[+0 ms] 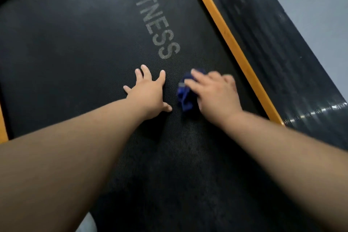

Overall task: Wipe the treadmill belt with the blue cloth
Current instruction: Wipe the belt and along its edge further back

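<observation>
The right hand (216,96), its grip wide with fingers stretched flat, presses a crumpled blue cloth (185,98) onto the black textured treadmill belt (75,43) just below the grey FITNESS lettering (154,19). The left hand (148,90), fingers splayed, rests flat on the belt just below that lettering.

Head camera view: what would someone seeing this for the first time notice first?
At centre the left hand lies flat, fingers spread, on the black treadmill belt, and just right of it the right hand presses a crumpled blue cloth onto the belt. Above them grey FITNESS lettering runs up the belt, beside an orange strip along its right edge.
</observation>
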`<action>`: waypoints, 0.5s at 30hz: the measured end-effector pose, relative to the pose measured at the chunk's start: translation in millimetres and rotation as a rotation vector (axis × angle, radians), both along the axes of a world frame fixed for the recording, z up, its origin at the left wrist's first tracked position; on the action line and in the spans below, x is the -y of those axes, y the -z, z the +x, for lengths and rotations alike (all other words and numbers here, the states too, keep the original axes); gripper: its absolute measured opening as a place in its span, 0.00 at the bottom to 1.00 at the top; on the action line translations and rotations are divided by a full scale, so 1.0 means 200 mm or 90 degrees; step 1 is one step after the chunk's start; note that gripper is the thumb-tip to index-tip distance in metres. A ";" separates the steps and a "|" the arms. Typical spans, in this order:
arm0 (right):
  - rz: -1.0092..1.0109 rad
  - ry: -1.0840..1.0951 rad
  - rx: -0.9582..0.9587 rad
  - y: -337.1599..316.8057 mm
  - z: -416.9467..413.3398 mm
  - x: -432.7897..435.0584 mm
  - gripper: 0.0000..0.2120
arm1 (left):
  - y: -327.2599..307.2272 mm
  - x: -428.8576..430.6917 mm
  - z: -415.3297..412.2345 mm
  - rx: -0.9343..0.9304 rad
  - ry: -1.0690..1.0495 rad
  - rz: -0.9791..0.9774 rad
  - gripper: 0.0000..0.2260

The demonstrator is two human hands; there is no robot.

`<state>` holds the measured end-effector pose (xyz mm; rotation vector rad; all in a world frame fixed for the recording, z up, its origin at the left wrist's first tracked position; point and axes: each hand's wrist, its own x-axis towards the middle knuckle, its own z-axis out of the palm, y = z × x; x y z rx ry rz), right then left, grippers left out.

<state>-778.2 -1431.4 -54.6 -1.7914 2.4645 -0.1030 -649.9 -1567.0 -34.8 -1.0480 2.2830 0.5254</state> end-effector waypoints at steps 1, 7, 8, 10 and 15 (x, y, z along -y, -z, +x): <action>0.009 0.039 0.009 -0.02 -0.04 0.11 0.19 | -0.01 0.00 0.00 0.007 0.003 0.000 0.49; 0.054 0.063 0.027 -0.08 -0.06 0.06 0.22 | -0.03 0.02 0.00 0.019 0.019 0.011 0.49; 0.041 0.053 0.038 -0.08 -0.02 -0.06 0.22 | -0.03 0.01 0.00 0.027 0.020 0.011 0.49; 0.043 0.051 0.037 -0.06 0.00 -0.20 0.21 | -0.01 0.02 -0.01 0.034 0.029 0.003 0.49; 0.050 0.055 0.036 -0.09 -0.11 0.16 0.20 | -0.03 0.02 -0.01 0.037 0.047 -0.014 0.49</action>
